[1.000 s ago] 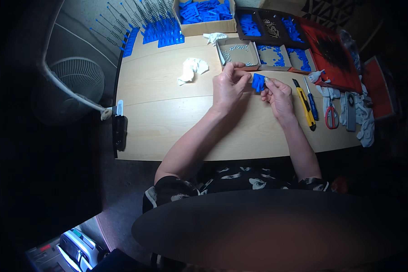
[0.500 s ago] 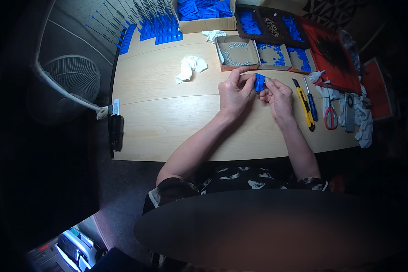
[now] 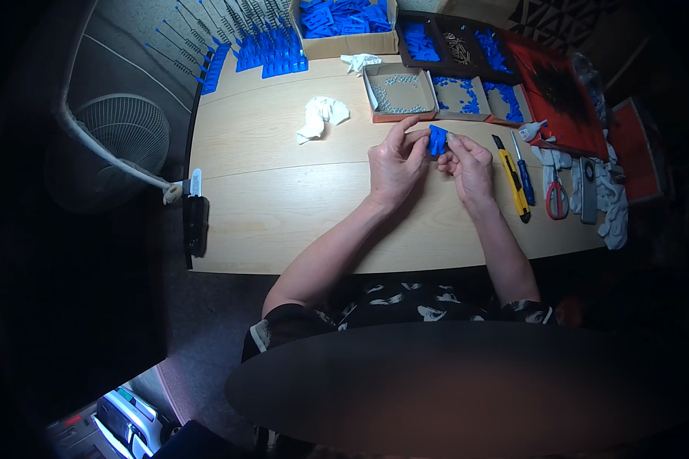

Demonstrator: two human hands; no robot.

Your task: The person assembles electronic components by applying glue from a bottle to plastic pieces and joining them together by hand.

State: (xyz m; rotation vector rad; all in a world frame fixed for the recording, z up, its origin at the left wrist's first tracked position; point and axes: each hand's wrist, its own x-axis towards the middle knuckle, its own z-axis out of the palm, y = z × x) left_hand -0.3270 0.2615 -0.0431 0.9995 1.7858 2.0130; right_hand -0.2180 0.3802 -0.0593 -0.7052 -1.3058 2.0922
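Between my two hands is a small blue plastic part [image 3: 438, 141], held above the table just in front of the shallow boxes. My left hand [image 3: 394, 164] pinches its left side with thumb and fingers. On its right side, the thumb and fingers of my right hand [image 3: 468, 162] are closed on it as well. My fingers cover some of the part, so its full shape is hidden. Closest beyond my left hand is a cardboard box [image 3: 403, 117] holding small clear beads. A yellow utility knife [image 3: 515, 181] lies right of my right hand.
Blue-handled screwdriver [image 3: 527, 180], red scissors [image 3: 556, 200] and white cloths [image 3: 610, 200] lie at the right. Boxes of blue parts [image 3: 352, 42] and a red tray [image 3: 582, 130] line the back. Blue stands with springs on rods [image 3: 285, 65] are back left; crumpled tissue [image 3: 314, 126] lies nearer.
The blue part has turned slightly between my fingers. Both hands stay in nearly the same place, still closed on it.
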